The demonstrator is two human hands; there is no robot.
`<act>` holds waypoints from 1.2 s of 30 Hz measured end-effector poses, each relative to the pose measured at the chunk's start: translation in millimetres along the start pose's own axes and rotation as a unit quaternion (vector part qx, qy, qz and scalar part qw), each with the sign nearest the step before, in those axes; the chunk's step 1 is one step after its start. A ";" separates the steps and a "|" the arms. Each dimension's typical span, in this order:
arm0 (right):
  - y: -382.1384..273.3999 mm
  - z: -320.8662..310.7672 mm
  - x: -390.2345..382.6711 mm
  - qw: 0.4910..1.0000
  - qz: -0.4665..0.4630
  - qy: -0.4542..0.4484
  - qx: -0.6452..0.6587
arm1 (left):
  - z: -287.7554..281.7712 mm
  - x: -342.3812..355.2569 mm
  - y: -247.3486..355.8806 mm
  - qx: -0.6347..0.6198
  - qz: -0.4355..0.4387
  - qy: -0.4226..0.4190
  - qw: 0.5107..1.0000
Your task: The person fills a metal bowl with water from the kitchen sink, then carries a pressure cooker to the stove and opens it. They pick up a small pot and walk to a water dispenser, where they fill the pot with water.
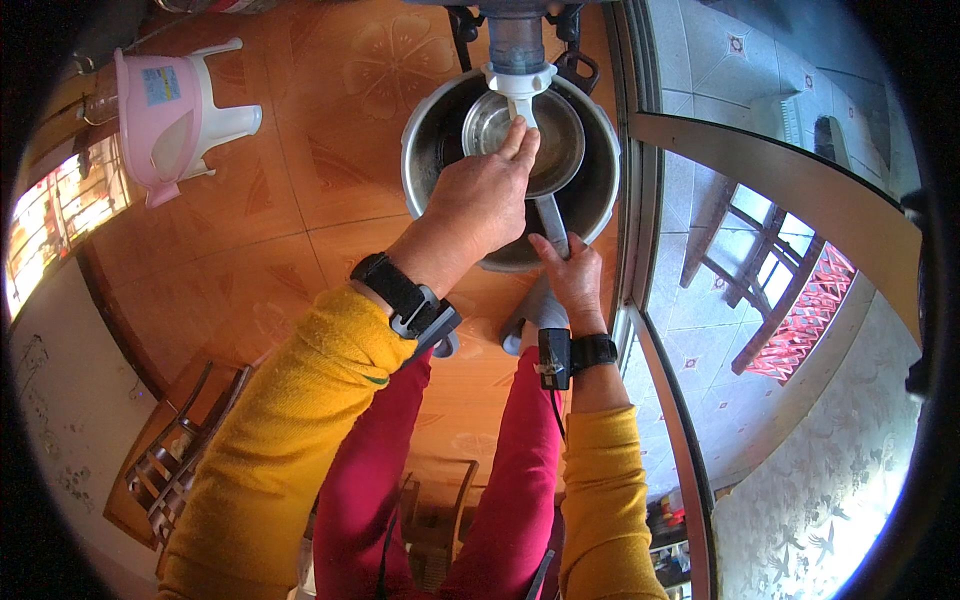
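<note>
My left hand (480,197) reaches forward, its fingers closed on the white tap (520,80) below a clear bluish container (516,42). Under that tap is a round metal ladle (563,155), its bowl partly covered by my left fingers. My right hand (574,276) is closed round the ladle's handle (551,225). Below the ladle a large, deep metal pot (607,205) stands on the floor, its near rim partly behind my hands. What is in the ladle's bowl I cannot make out clearly.
A pink and white plastic stool (158,135) lies on its side at the far left on the orange tiled floor (300,190). A metal door frame (628,200) runs close by the pot's right side. Wooden chairs (170,470) stand at the near left.
</note>
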State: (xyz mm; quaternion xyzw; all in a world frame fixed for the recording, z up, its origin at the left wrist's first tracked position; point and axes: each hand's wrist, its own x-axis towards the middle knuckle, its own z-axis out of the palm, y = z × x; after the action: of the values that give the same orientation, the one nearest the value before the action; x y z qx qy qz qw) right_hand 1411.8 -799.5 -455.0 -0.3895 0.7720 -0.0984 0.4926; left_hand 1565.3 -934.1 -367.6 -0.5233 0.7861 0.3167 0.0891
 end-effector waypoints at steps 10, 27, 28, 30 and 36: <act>-4.7 -7.3 -0.6 1.000 0.001 0.004 0.013 | -1.3 0.2 0.4 0.009 -0.001 -0.005 1.000; 4.8 -1.4 0.1 1.000 -0.011 0.007 0.002 | -3.1 0.5 -0.1 0.040 0.007 -0.031 0.999; 4.0 -1.8 -0.3 1.000 -0.007 0.006 0.002 | -2.7 0.1 0.0 0.032 0.007 -0.019 0.999; 2.7 -2.6 -0.6 1.000 -0.004 0.005 0.002 | -1.4 -0.8 0.0 0.013 0.005 0.004 1.000; -1.4 -4.1 -1.6 1.000 -0.006 0.010 0.000 | -1.5 0.0 0.1 0.008 -0.003 -0.005 1.000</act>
State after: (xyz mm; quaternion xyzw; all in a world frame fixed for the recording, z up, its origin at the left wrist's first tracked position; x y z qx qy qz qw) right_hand 1409.4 -800.3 -451.1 -0.3930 0.7746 -0.1047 0.4844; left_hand 1565.5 -935.0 -366.4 -0.5231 0.7869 0.3123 0.0980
